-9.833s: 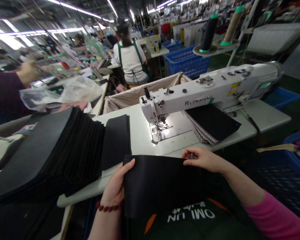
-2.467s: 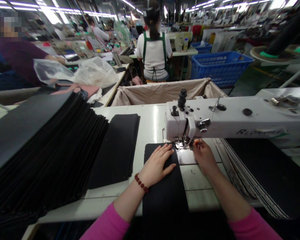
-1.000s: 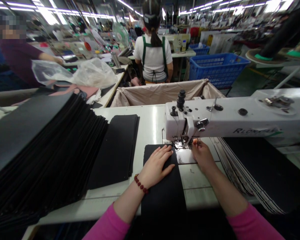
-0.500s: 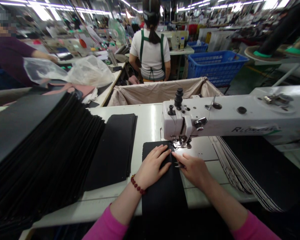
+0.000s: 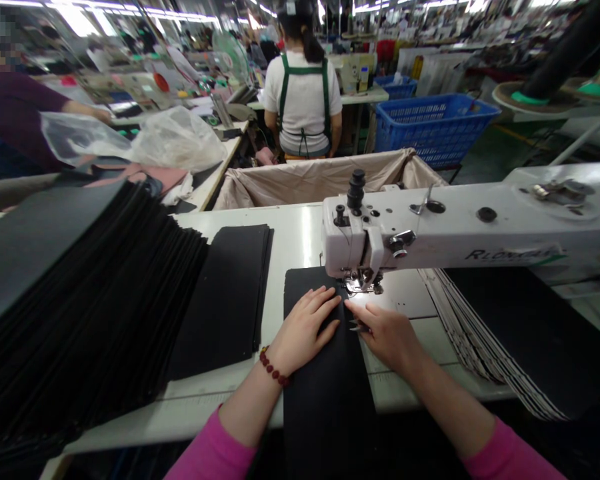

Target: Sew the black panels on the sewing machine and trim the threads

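Observation:
A long black panel (image 5: pixel 325 393) lies on the sewing table, its right edge by the presser foot (image 5: pixel 363 283) of a white sewing machine (image 5: pixel 430 223). Flat on the panel rests my left hand (image 5: pixel 307 327), fingers spread, with a red bead bracelet at the wrist. My right hand (image 5: pixel 387 333) is at the panel's right edge, just below the foot. Its index finger points forward, and the other fingers are curled round small metal snips (image 5: pixel 359 327), whose tips stick out to the left.
Tall stacks of black panels (image 5: pixel 95 300) fill the left, with a smaller pile (image 5: pixel 225 293) beside them. More pale-edged panels (image 5: pixel 525 327) lie right, under the machine arm. Behind the table are a cloth-lined bin (image 5: pixel 300 187), a blue basket (image 5: pixel 435 130) and a seated person (image 5: pixel 303 100).
The black panel has moved forward, its far end now further past the foot. Both hands stay in nearly the same place. The person ahead has shifted slightly.

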`<state>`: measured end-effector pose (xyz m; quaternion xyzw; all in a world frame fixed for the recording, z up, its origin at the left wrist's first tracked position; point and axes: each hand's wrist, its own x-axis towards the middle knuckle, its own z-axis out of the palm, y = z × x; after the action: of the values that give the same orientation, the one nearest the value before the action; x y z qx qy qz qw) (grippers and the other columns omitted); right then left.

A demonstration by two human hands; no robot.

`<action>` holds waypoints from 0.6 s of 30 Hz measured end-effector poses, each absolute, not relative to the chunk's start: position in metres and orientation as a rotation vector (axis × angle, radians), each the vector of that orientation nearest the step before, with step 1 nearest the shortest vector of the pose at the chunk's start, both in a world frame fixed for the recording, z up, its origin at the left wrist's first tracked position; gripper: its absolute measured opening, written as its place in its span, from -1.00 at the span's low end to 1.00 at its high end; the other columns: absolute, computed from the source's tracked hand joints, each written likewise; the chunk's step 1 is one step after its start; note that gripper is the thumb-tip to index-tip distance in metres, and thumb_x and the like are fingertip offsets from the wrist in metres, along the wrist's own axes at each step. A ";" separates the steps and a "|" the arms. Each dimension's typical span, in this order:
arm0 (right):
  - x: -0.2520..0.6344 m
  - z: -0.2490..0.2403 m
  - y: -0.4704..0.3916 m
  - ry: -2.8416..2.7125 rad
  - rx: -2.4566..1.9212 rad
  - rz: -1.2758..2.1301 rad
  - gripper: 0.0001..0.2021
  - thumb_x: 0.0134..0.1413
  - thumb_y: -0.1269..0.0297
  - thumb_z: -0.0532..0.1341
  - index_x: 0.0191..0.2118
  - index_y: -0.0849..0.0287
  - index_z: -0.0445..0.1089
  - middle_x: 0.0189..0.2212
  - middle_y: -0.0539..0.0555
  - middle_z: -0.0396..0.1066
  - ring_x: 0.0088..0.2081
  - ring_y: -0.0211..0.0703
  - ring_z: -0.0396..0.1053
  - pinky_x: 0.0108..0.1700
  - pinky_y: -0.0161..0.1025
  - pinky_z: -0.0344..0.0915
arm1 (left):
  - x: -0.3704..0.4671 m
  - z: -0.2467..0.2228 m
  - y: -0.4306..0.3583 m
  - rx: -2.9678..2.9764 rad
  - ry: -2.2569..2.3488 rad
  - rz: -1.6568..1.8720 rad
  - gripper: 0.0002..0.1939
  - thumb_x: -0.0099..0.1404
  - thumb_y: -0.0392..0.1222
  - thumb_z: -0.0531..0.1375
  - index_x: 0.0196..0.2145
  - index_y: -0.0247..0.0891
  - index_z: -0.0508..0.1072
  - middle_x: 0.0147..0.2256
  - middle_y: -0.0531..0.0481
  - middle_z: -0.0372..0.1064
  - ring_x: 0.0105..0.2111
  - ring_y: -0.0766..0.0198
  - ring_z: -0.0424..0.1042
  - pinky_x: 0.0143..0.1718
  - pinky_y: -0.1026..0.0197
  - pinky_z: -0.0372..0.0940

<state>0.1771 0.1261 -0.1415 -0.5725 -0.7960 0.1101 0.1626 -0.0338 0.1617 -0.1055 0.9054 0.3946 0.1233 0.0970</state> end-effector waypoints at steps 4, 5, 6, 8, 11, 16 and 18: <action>0.177 -0.142 0.126 -2.280 -1.652 0.301 -0.49 0.20 0.37 0.10 0.26 -0.09 0.16 -0.17 0.01 0.46 -0.22 -0.07 0.43 -0.30 -0.23 0.26 | -0.034 -0.106 0.162 2.679 1.165 0.368 -0.56 0.40 -0.15 0.08 0.21 -0.12 0.21 0.25 -0.06 0.11 0.28 0.10 0.05 0.31 -0.11 0.01; 0.176 -0.142 0.126 -2.283 -1.658 0.296 -0.48 0.20 0.37 0.10 0.26 -0.09 0.16 -0.18 0.02 0.46 -0.22 -0.07 0.43 -0.30 -0.23 0.26 | -0.035 -0.106 0.162 2.679 1.161 0.369 -0.56 0.40 -0.16 0.08 0.21 -0.12 0.21 0.25 -0.06 0.11 0.28 0.09 0.05 0.31 -0.12 0.01; 0.176 -0.142 0.126 -2.287 -1.662 0.292 -0.48 0.19 0.38 0.10 0.26 -0.09 0.16 -0.18 0.02 0.46 -0.22 -0.07 0.43 -0.30 -0.23 0.27 | -0.035 -0.106 0.162 2.681 1.158 0.369 -0.56 0.40 -0.16 0.07 0.21 -0.11 0.21 0.26 -0.06 0.11 0.28 0.10 0.05 0.31 -0.12 0.01; 0.176 -0.142 0.126 -2.295 -1.667 0.288 -0.48 0.19 0.37 0.11 0.26 -0.08 0.15 -0.18 0.03 0.46 -0.22 -0.07 0.43 -0.29 -0.24 0.27 | -0.035 -0.106 0.162 2.685 1.158 0.362 -0.57 0.41 -0.16 0.06 0.21 -0.12 0.21 0.26 -0.06 0.11 0.28 0.10 0.04 0.32 -0.12 0.00; 0.176 -0.142 0.126 -2.304 -1.669 0.286 -0.47 0.19 0.38 0.11 0.26 -0.07 0.16 -0.16 0.04 0.46 -0.22 -0.08 0.42 -0.29 -0.24 0.27 | -0.035 -0.107 0.162 2.686 1.166 0.345 -0.57 0.41 -0.15 0.06 0.21 -0.12 0.21 0.26 -0.05 0.10 0.29 0.11 0.03 0.32 -0.10 -0.02; 0.177 -0.142 0.125 -2.308 -1.664 0.273 -0.47 0.19 0.39 0.10 0.26 -0.06 0.16 -0.17 0.04 0.45 -0.23 -0.07 0.42 -0.30 -0.23 0.26 | -0.035 -0.107 0.163 2.685 1.176 0.332 -0.57 0.42 -0.15 0.05 0.22 -0.12 0.20 0.27 -0.03 0.09 0.29 0.13 0.01 0.33 -0.08 -0.03; 0.177 -0.141 0.125 -2.309 -1.664 0.270 -0.48 0.19 0.39 0.09 0.26 -0.07 0.16 -0.17 0.03 0.45 -0.24 -0.07 0.42 -0.30 -0.23 0.25 | -0.035 -0.108 0.163 2.686 1.181 0.331 -0.58 0.42 -0.15 0.05 0.22 -0.11 0.20 0.27 -0.02 0.08 0.30 0.14 0.00 0.33 -0.08 -0.04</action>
<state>0.1765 0.1250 -0.1414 -0.5763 -0.7995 0.0937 0.1409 -0.0350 0.1629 -0.1075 0.9056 0.3982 0.1115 0.0943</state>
